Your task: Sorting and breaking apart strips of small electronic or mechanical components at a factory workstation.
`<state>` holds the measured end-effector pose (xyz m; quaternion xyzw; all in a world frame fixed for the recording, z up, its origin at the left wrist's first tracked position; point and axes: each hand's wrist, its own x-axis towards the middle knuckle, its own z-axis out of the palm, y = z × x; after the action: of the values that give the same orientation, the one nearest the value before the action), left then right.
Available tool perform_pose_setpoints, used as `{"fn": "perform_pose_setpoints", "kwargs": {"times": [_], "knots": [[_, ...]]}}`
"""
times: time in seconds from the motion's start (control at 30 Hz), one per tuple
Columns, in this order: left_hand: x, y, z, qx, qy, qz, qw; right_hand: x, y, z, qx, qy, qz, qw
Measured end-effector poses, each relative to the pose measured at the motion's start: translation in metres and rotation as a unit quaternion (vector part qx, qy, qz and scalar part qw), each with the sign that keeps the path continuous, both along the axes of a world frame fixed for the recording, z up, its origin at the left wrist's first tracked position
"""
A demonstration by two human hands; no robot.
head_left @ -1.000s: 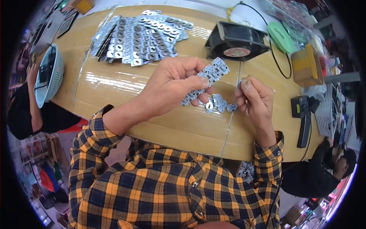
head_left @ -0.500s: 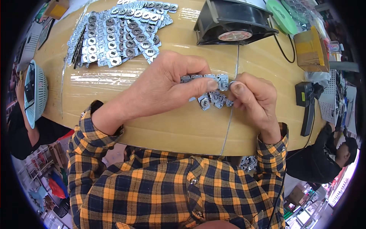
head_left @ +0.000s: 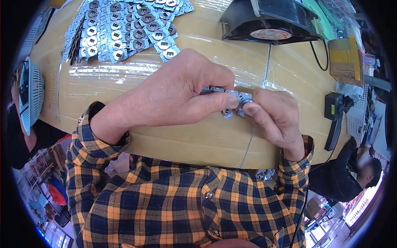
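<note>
My left hand (head_left: 178, 95) is closed around a strip of small silver metal stampings (head_left: 223, 91), thumb pressed on its right end. My right hand (head_left: 275, 115) pinches the end piece of that same strip (head_left: 244, 99) between thumb and forefinger, so both hands meet over the wooden table (head_left: 198, 136). Most of the strip is hidden under my left fingers. A thin wire (head_left: 250, 144) runs down the table below my hands.
A pile of similar metal strips (head_left: 124, 29) lies at the table's far left. A black fan (head_left: 269, 20) stands at the back, a yellow box (head_left: 345, 60) and a black tool (head_left: 335, 120) at the right. Other people sit at both sides.
My hands have come closer together and nearer to me. The strip, held out and visible a second ago, is now mostly covered by my left fingers, with my right fingers gripping its end.
</note>
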<state>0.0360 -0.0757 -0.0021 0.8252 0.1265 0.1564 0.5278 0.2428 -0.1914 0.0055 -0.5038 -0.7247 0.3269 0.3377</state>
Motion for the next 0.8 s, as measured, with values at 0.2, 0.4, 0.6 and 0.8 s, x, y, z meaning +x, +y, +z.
{"fn": "perform_pose_setpoints", "kwargs": {"times": [0.2,0.4,0.6,0.8], "knots": [[0.0021,-0.0032,0.0009,-0.057,-0.007,0.012,0.998,0.0021,-0.0053,0.0004,-0.033,0.076,-0.072,0.994],[0.0004,-0.0048,0.0006,-0.073,-0.018,0.013,0.997,0.0030,-0.0056,0.0045,-0.063,0.105,-0.072,0.990],[0.0006,-0.0020,-0.0026,0.026,-0.055,-0.007,0.998,0.0013,-0.0036,0.0001,-0.020,0.051,-0.030,0.998],[0.0009,-0.0053,-0.0028,-0.107,-0.015,0.024,0.994,-0.0035,-0.0053,0.0062,0.007,-0.023,-0.047,0.999]]}}
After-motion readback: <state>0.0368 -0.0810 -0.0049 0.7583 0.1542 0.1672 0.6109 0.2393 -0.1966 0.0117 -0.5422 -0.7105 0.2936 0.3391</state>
